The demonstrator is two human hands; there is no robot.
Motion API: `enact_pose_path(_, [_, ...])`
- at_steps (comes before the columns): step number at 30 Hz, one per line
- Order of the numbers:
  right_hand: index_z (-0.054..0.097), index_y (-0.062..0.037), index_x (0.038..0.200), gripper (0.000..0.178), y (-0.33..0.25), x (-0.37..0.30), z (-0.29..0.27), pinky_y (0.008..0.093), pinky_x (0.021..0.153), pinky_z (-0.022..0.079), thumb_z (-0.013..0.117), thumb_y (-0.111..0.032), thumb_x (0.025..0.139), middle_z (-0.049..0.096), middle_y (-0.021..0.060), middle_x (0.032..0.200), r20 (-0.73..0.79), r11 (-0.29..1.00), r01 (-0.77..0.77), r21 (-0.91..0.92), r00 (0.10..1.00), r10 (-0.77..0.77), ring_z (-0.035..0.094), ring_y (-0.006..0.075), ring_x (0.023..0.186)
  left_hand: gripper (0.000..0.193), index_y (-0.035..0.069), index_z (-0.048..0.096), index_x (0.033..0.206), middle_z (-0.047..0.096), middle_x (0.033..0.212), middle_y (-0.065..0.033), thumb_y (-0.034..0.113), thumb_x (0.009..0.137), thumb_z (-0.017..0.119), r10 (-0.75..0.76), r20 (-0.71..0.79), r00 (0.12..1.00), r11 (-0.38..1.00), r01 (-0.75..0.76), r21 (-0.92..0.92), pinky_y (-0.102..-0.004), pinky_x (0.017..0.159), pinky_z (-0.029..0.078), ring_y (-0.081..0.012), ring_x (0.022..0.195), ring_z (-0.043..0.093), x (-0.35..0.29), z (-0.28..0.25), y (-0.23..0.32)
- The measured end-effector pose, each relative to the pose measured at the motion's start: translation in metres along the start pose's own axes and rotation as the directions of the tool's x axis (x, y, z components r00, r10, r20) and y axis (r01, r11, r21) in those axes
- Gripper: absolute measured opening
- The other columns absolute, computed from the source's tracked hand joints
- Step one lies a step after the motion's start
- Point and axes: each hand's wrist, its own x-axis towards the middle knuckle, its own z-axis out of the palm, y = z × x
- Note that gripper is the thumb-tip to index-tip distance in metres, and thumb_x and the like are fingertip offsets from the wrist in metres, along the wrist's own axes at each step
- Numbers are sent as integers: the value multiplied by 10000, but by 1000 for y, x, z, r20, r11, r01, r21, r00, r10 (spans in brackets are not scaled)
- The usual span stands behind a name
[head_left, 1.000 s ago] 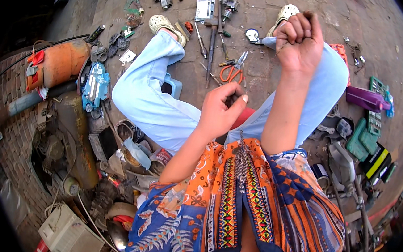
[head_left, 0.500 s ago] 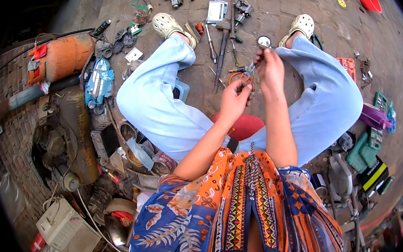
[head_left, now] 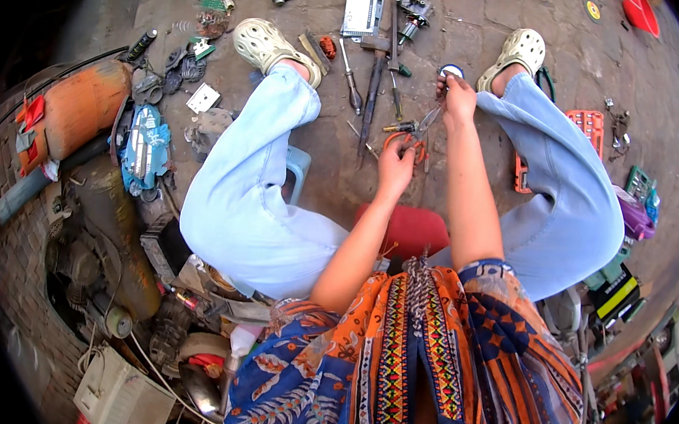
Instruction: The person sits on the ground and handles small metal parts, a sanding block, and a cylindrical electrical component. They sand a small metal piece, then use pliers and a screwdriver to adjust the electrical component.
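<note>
My left hand [head_left: 395,169] is closed on the orange handles of a pair of scissors [head_left: 429,120], whose blades point away from me, up beside my right wrist. Farther forward, my right hand [head_left: 460,100] grips a small round disc-like thing [head_left: 451,72] with a pale face and a dark rim; its exact kind is too small to make out. Just left of the scissors, a small black and brass-coloured piece [head_left: 400,127] lies on the ground. A hammer [head_left: 371,95] and a screwdriver with a dark handle [head_left: 354,94] rest farther left, between my feet.
Beyond the tools are a silver metal box [head_left: 362,14] and a small motor-like part [head_left: 410,28]. An orange tool case [head_left: 585,129] lies by my right leg. To the left stand an orange cylinder [head_left: 84,108] and a blue-wrapped part [head_left: 147,149]. A red seat [head_left: 414,232] is beneath me.
My hands have moved apart, the left one lower with the scissors, so more of the blades shows. The round thing stays in my right hand. The whole view has shifted slightly.
</note>
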Motion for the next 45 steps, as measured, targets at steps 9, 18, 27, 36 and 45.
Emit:
enact_pose_path(9, [571,69,1125,379,-11,75,-25,308,768,491,615,-208,871,647,152,1025,-135,757,317,-571,874,-467,622,197,887,151,-26,587,882,612,652,-86,120,845,586,-75,-2,997,987,75,146,-301,491,458,-156,510,584,-7,-1,-59])
enact_pose_path(18, [558,4,904,269,131,-66,-51,384,752,481,658,-234,828,627,149,847,-410,773,102,-626,801,-437,609,269,790,187,-13,560,932,617,873,-176,93,788,616,394,-254,883,899,-312,307,-408,765,457,-338,835,596,69,22,19])
enact_pose_path(27, [512,-17,954,456,149,-127,-58,412,731,479,774,-293,702,596,144,888,-356,607,-181,-774,917,-180,597,324,799,439,5,515,1062,545,1050,-184,202,736,732,586,135,799,299,-367,881,-433,828,479,-359,1032,520,169,52,119])
enact_pose_path(36, [456,-8,1035,667,140,-140,-46,456,875,418,838,-325,590,496,201,1058,-424,378,-294,-878,843,-330,458,375,1059,506,6,624,1008,522,1146,-164,368,684,766,368,126,921,121,-182,976,-420,872,485,-336,1080,511,207,64,135])
enact_pose_path(45, [410,0,1120,742,138,-142,-43,441,887,432,837,-290,587,463,188,1076,-372,321,-264,-910,862,-345,454,394,1031,330,35,585,883,562,767,-59,330,761,670,-221,274,936,972,188,143,-314,628,529,-181,650,547,194,39,192])
